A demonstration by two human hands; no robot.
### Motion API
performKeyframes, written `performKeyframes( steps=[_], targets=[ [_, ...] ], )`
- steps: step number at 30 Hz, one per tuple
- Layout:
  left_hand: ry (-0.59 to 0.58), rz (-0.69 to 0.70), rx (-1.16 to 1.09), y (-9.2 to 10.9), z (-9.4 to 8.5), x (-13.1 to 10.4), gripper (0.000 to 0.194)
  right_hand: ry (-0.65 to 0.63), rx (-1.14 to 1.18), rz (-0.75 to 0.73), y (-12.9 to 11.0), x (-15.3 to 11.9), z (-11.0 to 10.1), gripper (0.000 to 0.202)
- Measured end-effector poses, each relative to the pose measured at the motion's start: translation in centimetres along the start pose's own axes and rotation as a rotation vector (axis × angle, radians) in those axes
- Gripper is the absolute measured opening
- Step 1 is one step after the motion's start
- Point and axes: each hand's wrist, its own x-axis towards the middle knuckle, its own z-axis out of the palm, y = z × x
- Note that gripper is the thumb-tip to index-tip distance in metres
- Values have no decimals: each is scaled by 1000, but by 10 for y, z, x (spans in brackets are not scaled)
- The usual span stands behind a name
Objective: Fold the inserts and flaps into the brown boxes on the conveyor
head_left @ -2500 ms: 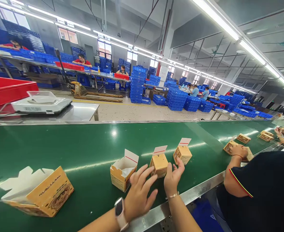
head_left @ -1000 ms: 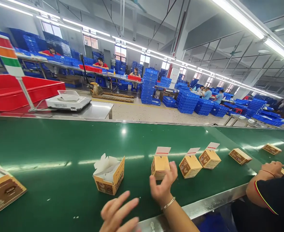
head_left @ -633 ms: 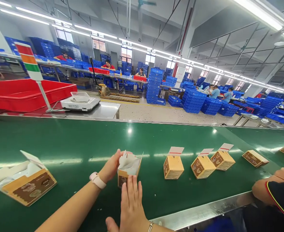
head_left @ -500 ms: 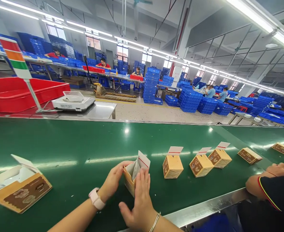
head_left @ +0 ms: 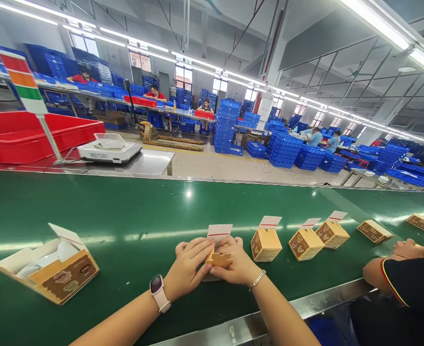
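Both hands are around a small brown carton on the green conveyor belt. My left hand grips its left side, fingers over the top and thumb at the front. From the right, my right hand closes on it, thumb along the front. A white flap with a red line stands up behind the fingers, and a notched brown flap faces me. The hands hide most of the carton. To the left lies an open carton with a white item inside.
Right of my hands stand several cartons with raised flaps, the nearest carton close to my right hand. A co-worker's arm rests at the right belt edge. Beyond the green belt are a white scale and a red bin.
The carton in my hands has turned, and its notched flap now faces me. My right hand has moved to its right side. The open carton and the nearer standing cartons have shifted right.
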Motion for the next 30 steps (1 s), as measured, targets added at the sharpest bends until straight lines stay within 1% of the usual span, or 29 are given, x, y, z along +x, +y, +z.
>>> performKeyframes(
  steps=[1,2,4,6,8,10,11,12,13,15,17,19,21,23,25,26,27,28,29,30],
  targets=[
    [-32,-14,-24,1,2,3,33,66,66,16,3,-3,2,31],
    [-67,-60,-70,2,4,5,32,156,131,46,6,-6,5,33],
    [-123,-250,-252,8,11,9,31,351,215,127,13,-13,14,34],
    [-139,-481,-458,15,19,12,28,512,220,213,17,-19,25,33],
    [-105,-653,-580,22,30,13,28,683,321,407,18,-22,33,30],
    [-45,-779,-625,26,41,16,27,801,499,638,18,-22,35,46],
    [-15,-857,-655,26,46,18,24,826,588,727,17,-22,34,53],
    [6,-943,-697,26,51,20,23,828,659,781,16,-21,32,56],
    [7,-1028,-752,25,55,24,26,812,701,795,15,-20,30,55],
    [-60,-1173,-902,22,61,33,37,774,760,805,14,-17,25,48],
    [-173,-1257,-1055,21,64,44,39,742,804,833,15,-15,20,44],
    [-246,-1294,-1138,22,65,53,37,731,815,864,16,-14,15,43],
    [-241,-1307,-1144,24,64,58,37,755,802,881,18,-16,11,45],
    [-168,-1303,-1087,27,57,60,43,834,751,885,16,-21,6,52],
    [-67,-1270,-1011,31,44,58,51,952,661,879,9,-29,3,65],
    [-17,-1230,-981,33,35,55,55,1016,599,851,3,-32,3,71],
    [33,-1165,-959,36,26,52,59,1071,518,781,-5,-35,5,74],
    [86,-1076,-948,40,16,49,62,1100,429,667,-15,-36,8,75],
    [138,-971,-944,44,6,44,63,1094,314,494,-27,-35,12,72],
    [187,-860,-940,49,-2,40,64,1035,196,288,-40,-31,18,68]
  ],
)
